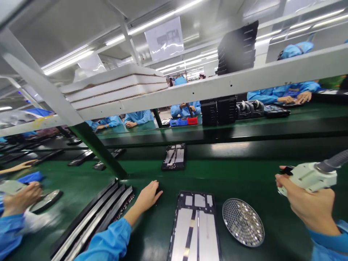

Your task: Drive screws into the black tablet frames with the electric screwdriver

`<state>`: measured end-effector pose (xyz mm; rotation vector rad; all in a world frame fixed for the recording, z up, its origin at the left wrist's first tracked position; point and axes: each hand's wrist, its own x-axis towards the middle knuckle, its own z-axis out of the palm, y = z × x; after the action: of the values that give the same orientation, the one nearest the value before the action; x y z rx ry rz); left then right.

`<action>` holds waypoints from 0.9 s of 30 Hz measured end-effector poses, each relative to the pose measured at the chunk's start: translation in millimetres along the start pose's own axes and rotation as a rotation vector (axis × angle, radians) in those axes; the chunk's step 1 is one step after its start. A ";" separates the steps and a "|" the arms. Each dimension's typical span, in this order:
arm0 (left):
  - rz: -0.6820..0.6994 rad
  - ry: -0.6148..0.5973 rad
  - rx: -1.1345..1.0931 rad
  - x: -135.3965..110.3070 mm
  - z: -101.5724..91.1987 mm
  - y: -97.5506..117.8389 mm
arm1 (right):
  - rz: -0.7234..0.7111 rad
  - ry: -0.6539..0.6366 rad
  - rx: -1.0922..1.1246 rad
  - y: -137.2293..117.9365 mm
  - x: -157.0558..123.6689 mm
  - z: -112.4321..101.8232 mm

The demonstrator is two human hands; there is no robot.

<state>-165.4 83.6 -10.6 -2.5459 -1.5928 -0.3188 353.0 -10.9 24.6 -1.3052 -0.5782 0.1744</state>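
Observation:
My left hand [148, 197] rests on the green bench just left of a black-framed panel [195, 226] lying flat in front of me; its fingers are curled downward with nothing visible in them. My right hand [307, 203] is at the right, closed round a pale grey power screwdriver [308, 177] whose hose runs off to the upper right. A round perforated metal dish [243, 222] sits between the panel and my right hand. A second black panel [174, 157] lies farther back on the conveyor.
A stack of long black frames [92, 221] lies at my left elbow. A co-worker's hands [23, 197] work at the far left near another round dish [46, 200]. A slanted green post [99, 150] and a white shelf beam [206, 90] cross overhead. Black trays [217, 110] and people sit beyond.

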 end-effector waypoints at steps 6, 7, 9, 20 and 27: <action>0.027 -0.089 -0.207 0.8 -9.4 -4.8 | -0.015 -0.082 0.085 -8.9 -3.7 1.6; 0.019 -0.101 -0.241 0.8 -10.5 -4.1 | -0.019 -0.084 0.100 -11.4 -4.7 2.6; -0.006 -0.121 -0.300 0.3 -13.6 -1.2 | -0.027 -0.087 0.121 -14.9 -6.1 4.3; -0.115 -0.119 -0.597 27.2 -57.6 46.8 | -0.056 -0.122 0.148 -18.5 -7.0 5.5; 0.016 -0.218 -0.884 53.2 -13.1 167.6 | -0.025 -0.155 0.090 -17.6 -14.8 8.0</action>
<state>6.2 53.8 16.4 -3.3097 -1.7774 -0.9567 333.1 -15.4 37.9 -1.2030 -0.7107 0.2801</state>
